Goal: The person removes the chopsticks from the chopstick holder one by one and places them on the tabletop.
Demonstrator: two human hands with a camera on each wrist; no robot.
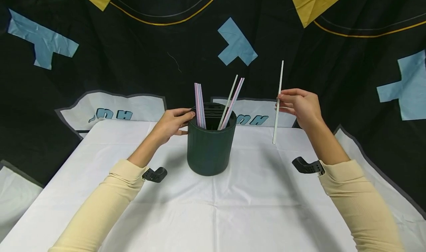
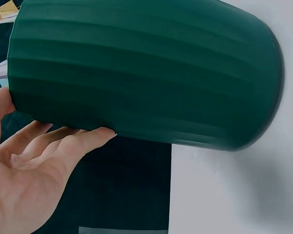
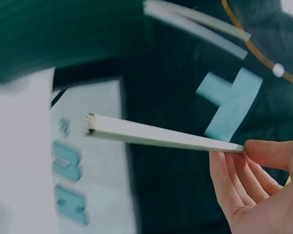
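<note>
- Green bin stands upright on the tabletop, at the wearer's 12 o'clock.
- Left hand, at the bin's 10 o'clock: fingers loosely spread, touching its side and rim.
- Right hand, at 2 o'clock: fingers pinch one white stick, clear of the bin.
- Two stick clusters stand inside; seemingly only the pinched stick is unplaced, though its direction can't be told.

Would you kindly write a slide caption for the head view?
Left hand touching a dark green cylindrical container of thin pastel sticks; right hand pinching a thin white stick.
</note>
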